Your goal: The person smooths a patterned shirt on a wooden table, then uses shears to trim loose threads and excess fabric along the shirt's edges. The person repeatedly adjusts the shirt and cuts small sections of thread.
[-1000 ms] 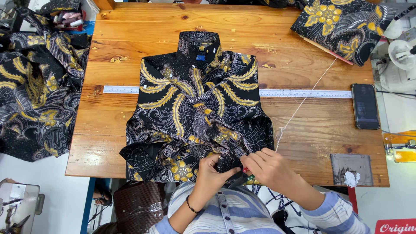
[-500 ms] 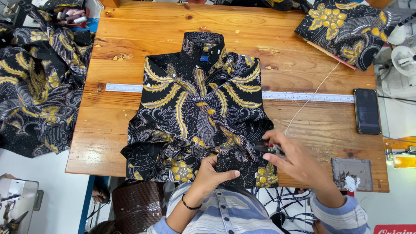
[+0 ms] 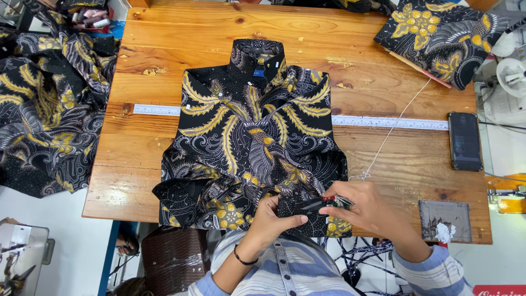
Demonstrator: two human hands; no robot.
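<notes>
Head view, looking down on a wooden table [image 3: 164, 181]. A black shirt [image 3: 257, 137] with a gold and grey leaf pattern lies flat on the table, collar toward the far edge, hem at the near edge, sleeves folded in. Left hand [image 3: 276, 216] rests on the hem near the centre, fingers curled and pinching a fold of the fabric, thumb on top; a dark band sits on that wrist. Right hand [image 3: 372, 211] lies just right of it at the shirt's near right corner, fingers closed around a small pair of snips [image 3: 326, 204] with a red part showing, tip pointing left and touching the fabric beside the left thumb. A white thread [image 3: 392, 131] runs from near the right hand diagonally to the far right. A white measuring tape [image 3: 383, 122] lies across the table under the shirt, left to right. A dark phone [image 3: 464, 141] lies at the right edge. A folded piece of matching cloth [image 3: 438, 35] sits at the far right corner. More of the same fabric is heaped off the table's left side [image 3: 49, 104]. A grey metal plate [image 3: 446, 216] with a white scrap lies at the near right corner.
</notes>
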